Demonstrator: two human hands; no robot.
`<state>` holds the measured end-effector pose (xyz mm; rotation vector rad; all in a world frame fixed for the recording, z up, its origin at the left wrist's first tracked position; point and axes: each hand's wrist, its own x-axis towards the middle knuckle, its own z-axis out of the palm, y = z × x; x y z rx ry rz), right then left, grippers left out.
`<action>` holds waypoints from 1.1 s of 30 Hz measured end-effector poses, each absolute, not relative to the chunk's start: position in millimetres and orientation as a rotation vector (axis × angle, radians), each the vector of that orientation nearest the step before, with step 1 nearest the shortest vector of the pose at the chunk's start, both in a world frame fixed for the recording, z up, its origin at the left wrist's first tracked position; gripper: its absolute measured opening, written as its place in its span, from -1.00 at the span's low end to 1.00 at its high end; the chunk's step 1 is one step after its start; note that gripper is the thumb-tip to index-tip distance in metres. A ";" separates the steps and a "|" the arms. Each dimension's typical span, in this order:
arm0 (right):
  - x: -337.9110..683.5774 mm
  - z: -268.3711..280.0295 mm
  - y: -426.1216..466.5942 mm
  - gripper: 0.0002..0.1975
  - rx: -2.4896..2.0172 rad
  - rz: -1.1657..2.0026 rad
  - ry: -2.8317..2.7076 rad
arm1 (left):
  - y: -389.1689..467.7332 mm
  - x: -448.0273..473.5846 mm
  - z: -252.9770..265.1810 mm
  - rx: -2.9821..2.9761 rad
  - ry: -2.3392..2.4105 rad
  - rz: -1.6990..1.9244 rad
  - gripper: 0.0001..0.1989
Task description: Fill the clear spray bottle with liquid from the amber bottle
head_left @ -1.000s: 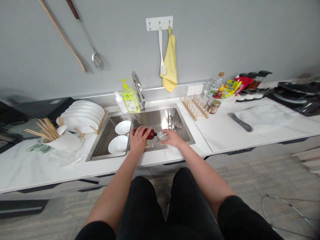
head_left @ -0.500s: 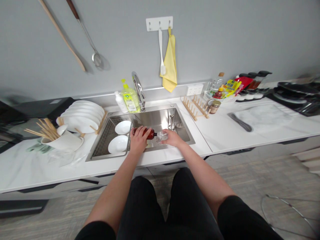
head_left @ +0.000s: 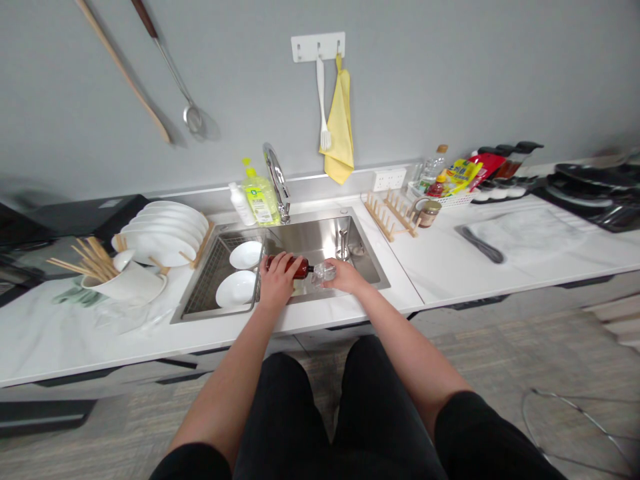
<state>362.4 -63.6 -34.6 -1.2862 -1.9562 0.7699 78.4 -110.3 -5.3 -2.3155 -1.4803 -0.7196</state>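
My left hand (head_left: pixel 277 280) is wrapped round a reddish-brown bottle (head_left: pixel 301 269), which lies nearly level with its dark neck toward the right. The neck meets the mouth of a small clear cup (head_left: pixel 324 272), tilted toward the bottle. My right hand (head_left: pixel 345 275) grips the cup from its right side. Both are over the front of the steel sink (head_left: pixel 373 267). Whether liquid runs between bottle and cup I cannot tell. Left of my left hand, white bowls (head_left: pixel 236 289) sit in a wire basket (head_left: pixel 195 287) in the sink.
Behind the sink stand the faucet (head_left: pixel 277 177), a yellow-green soap bottle (head_left: pixel 261 200) and a white bottle (head_left: pixel 242 205). White plates (head_left: pixel 165 233) and a chopstick holder (head_left: pixel 125 283) are at left. A wooden rack (head_left: pixel 390 217) and a jar (head_left: pixel 429 213) stand at right.
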 end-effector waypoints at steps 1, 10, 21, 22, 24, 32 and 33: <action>362.5 -34.8 -63.5 -0.28 -1.284 0.769 -1.957 | -110.3 78.5 -5.4 -2.315 -1.478 -0.722 -0.28; 363.3 -34.5 -64.1 -0.28 -1.266 0.771 -1.958 | -110.7 78.8 -6.2 -2.315 -1.483 -0.727 -0.29; 363.3 -32.8 -64.0 -0.32 -1.246 0.761 -1.978 | -112.8 80.6 -1.4 -2.322 -1.504 -0.701 -0.29; 363.5 -32.5 -64.1 -0.32 -1.247 0.762 -1.978 | -112.9 80.7 -1.2 -2.320 -1.504 -0.699 -0.29; 363.8 -32.3 -64.2 -0.31 -1.249 0.765 -1.977 | -112.8 80.7 -1.1 -2.319 -1.501 -0.701 -0.30; 363.9 -32.9 -63.3 -0.29 -1.243 0.774 -1.961 | -112.2 80.9 -0.8 -2.313 -1.492 -0.719 -0.35; 363.9 -33.0 -63.2 -0.29 -1.238 0.777 -1.957 | -112.0 80.8 -1.0 -2.316 -1.500 -0.724 -0.34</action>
